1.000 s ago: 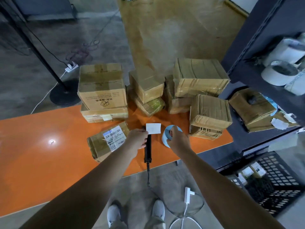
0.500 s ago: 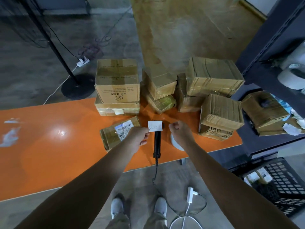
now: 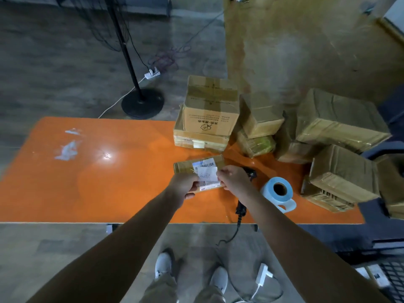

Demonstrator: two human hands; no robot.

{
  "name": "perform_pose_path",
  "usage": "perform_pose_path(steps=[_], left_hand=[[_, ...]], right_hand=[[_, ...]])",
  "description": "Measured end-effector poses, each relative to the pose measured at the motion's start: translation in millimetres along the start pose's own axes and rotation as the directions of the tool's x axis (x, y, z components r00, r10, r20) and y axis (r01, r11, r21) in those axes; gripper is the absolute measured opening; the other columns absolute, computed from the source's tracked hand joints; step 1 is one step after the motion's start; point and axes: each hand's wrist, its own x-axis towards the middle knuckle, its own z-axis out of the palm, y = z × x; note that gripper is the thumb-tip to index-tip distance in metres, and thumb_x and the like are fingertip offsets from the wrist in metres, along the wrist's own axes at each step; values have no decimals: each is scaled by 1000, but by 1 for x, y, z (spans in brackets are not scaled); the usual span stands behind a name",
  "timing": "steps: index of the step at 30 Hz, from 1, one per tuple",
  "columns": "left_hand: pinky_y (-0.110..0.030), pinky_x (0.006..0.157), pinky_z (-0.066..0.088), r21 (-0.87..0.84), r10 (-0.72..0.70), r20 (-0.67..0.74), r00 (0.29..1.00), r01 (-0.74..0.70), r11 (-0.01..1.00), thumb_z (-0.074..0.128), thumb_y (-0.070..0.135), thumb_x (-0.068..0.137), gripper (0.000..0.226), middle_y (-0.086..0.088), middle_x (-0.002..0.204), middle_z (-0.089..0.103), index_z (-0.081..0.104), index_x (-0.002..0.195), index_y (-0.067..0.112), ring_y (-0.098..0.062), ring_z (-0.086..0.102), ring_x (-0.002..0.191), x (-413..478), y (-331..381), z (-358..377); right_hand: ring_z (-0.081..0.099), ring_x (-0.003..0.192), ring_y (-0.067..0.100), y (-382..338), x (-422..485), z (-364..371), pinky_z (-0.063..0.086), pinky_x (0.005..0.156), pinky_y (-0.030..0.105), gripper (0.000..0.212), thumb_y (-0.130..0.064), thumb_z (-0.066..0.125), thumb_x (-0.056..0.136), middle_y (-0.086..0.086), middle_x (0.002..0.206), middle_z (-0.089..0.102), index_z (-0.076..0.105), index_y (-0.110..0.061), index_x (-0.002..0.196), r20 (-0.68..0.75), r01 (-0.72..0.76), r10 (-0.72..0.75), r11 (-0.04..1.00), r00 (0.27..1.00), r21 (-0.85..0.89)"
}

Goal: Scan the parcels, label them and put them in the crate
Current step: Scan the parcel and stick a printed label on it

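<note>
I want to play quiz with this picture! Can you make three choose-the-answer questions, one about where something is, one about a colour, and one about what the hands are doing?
1. Where is the blue roll of white labels?
A. On the floor
B. On the table, right of the hands
C. On top of a box

2. What colour is the flat tabletop?
A. Orange
B. Green
C. White

3. What are the two hands doing?
A. Resting flat
B. Lifting a big box
C. Holding a small white paper label over the flat brown taped parcel

Answers: 1 B, the roll lies on the table beside the right hand. 2 A, the top is bright orange. 3 C, the left hand and right hand pinch its two sides.
</note>
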Motion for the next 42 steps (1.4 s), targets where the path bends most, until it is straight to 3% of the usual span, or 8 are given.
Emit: perform_pose_path(steps=[7,10,14,21,29,32,38,42], left_hand=[[-24,55,38,27,-25,-104,994,28,999,65,20,87,19,-1,63,58,63,71,10,-14,50,55,15,-11,-31],[-25,48,35,125,19,-176,984,4,992,67,21,84,20,-5,64,60,66,71,5,-17,48,51,25,-16,-36],[-20,42,27,182,21,-230,973,22,983,70,22,81,26,-3,53,54,62,60,8,-15,42,42,38,-22,-36],[-15,24,15,343,136,-278,951,-34,939,71,27,80,44,3,44,43,45,46,14,-11,36,37,50,-33,-35],[-24,45,45,373,181,-244,953,-80,924,69,25,78,24,-10,61,67,67,67,4,-25,65,54,49,-36,-34],[-24,45,49,367,195,-237,952,-98,925,68,22,81,32,-11,55,67,64,52,8,-23,65,48,52,-38,-34],[-40,57,60,316,159,-248,956,-75,946,71,20,77,29,-12,56,67,59,51,14,-25,67,51,55,-40,-35],[-31,43,56,181,66,-255,965,-20,983,77,18,75,26,-11,59,65,63,85,-2,-16,61,40,54,-39,-36]], right_hand=[[42,47,10,-12,14,35,31,44,18,26,-15,56,93,-3,56,51,62,-9,68,26,91,-87,960,996,-264],[55,58,17,-13,20,48,40,53,24,23,-19,54,95,4,68,61,67,-7,82,28,87,-83,920,996,-382],[48,53,11,-10,24,59,34,47,23,30,-18,53,97,-1,62,55,53,-17,66,-12,75,-89,897,996,-435],[58,66,15,-8,27,69,41,55,25,19,-24,53,98,1,76,62,64,-11,90,-50,46,-83,858,995,-511],[66,81,17,-6,28,74,57,69,36,17,-28,59,95,1,89,71,68,-13,91,-95,27,-95,833,991,-553],[67,80,18,-6,29,75,58,69,37,16,-28,60,95,1,88,71,67,-13,92,-100,17,-87,834,991,-551],[62,72,19,-7,30,78,44,58,28,23,-38,55,94,-3,72,60,58,-18,82,-115,-12,-59,843,992,-539],[60,73,19,-8,33,79,42,58,28,33,-46,49,95,-4,73,58,58,-17,82,-130,-51,-29,817,991,-574]])
